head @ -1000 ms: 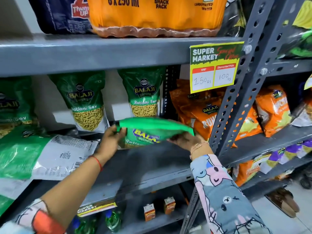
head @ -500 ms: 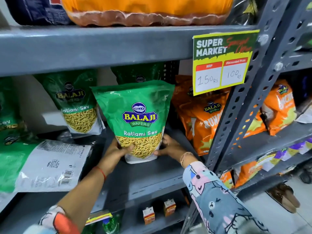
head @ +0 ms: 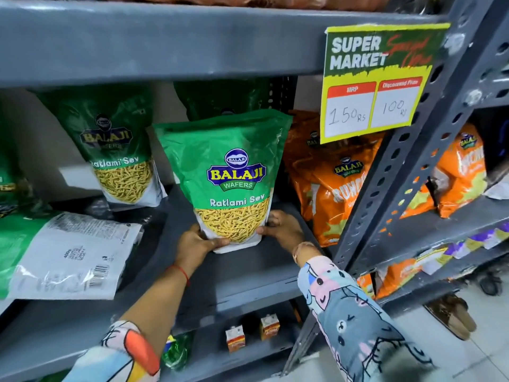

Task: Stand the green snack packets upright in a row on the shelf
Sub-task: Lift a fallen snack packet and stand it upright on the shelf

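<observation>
Since a second ago you have swung the green packet (head: 228,172) from lying flat between your hands to standing upright, its base on the grey shelf (head: 248,274). Your left hand (head: 197,242) and right hand (head: 283,230) clasp its bottom corners, fingers curled around the edges. It hides most of another green packet (head: 220,97) behind it; a third (head: 121,150) stands to the left, blurred.
</observation>
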Demonstrator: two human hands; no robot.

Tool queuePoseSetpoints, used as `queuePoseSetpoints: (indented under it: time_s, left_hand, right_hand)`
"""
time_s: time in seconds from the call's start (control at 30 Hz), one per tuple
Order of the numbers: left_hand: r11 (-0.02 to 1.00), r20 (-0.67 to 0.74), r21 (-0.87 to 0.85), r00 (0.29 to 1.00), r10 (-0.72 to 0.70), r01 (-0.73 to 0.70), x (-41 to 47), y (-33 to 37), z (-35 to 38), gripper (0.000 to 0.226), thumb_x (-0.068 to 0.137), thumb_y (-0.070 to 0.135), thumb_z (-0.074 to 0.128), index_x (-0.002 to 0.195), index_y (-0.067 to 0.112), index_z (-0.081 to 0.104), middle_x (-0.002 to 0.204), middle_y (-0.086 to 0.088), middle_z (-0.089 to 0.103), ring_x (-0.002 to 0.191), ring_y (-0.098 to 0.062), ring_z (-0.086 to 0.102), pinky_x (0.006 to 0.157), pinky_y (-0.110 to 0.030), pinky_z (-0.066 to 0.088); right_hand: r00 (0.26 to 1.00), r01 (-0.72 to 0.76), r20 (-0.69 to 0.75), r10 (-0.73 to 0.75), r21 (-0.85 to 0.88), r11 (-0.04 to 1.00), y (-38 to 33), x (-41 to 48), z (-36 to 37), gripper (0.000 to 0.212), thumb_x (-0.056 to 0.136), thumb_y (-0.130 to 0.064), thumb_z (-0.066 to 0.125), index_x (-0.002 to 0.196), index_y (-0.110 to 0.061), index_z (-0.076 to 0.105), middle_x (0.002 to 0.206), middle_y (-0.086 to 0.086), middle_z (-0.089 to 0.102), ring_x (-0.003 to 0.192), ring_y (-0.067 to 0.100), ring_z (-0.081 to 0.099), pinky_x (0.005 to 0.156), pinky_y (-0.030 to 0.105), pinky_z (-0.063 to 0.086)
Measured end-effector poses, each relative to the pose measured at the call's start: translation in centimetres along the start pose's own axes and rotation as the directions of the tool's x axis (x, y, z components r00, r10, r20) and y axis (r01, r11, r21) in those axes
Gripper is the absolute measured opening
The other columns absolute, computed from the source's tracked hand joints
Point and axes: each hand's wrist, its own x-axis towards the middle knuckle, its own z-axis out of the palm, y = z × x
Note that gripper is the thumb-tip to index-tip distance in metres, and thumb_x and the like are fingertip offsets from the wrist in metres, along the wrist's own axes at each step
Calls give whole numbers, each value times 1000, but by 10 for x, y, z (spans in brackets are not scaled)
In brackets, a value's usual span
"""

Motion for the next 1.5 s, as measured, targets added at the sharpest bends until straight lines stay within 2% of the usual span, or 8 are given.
queuePoseSetpoints:
  time_s: [0.33,0.8,0.97,1.1,1.2,1.3,1.4,1.5]
  left_hand:
    - [996,30,-49,996,-79,81,-60,3,11,40,58,9,81,92,10,61,104,-14,66,98,-29,62,90,-39,49]
    - [998,30,-62,999,-15,17,-93,11,21,45,64,7,77,103,6,55,104,-9,61,96,-23,57,89,-31,44]
    - [999,39,-44,999,24,-23,-98,9,20,58,66,18,76,116,7,48,123,-13,59,114,-29,55,99,-38,44]
    - [986,-139,-125,986,97,-114,-120,8,12,86,64,33,77,135,12,34,145,-8,41,133,-19,37,112,-39,32]
    - [967,-372,-128,915,158,-220,-144,5,-9,81,70,31,73,138,17,30,149,-2,33,136,-7,28,116,-30,24]
    - [954,-576,9,778,250,-300,-154,2,-47,85,73,33,69,141,15,21,152,-3,23,142,-11,15,109,-3,10]
    - [972,-648,-45,747,148,-231,-157,-3,-80,85,79,30,64,142,10,11,156,-9,8,144,-16,2,109,-7,3]
    - [973,-648,-203,761,-46,-113,-160,-9,-102,86,81,34,60,143,9,6,156,-10,3,144,-17,2,117,-27,5]
  right_hand:
    - [998,-49,-40,47,-40,998,3,-64,-9,36,74,6,65,108,11,53,120,27,58,98,18,51,78,18,45]
    - [1000,-18,13,18,-8,1000,6,-92,-13,40,77,5,62,115,5,50,127,24,54,105,17,52,90,22,43]
    - [997,15,-68,-21,-90,996,17,-105,-9,63,77,-22,68,131,-7,37,139,10,46,127,17,42,107,30,33]
    - [851,229,-312,-422,-502,834,21,-135,5,71,81,-43,57,137,-12,26,151,10,25,139,17,23,115,30,21]
    - [604,486,-122,-787,-726,486,14,-152,35,54,89,-43,43,131,-13,31,151,6,18,139,19,21,110,32,24]
    - [492,655,34,-870,-673,344,-12,-148,88,49,89,-42,44,131,-19,29,155,-10,7,142,12,12,116,27,17]
    - [523,691,178,-833,-661,293,-49,-138,147,53,88,-46,41,131,-14,35,149,8,29,140,16,18,115,27,17]
    - [695,661,264,-669,-600,450,-79,-114,192,61,85,-49,44,132,-11,37,150,11,29,139,21,22,113,33,20]
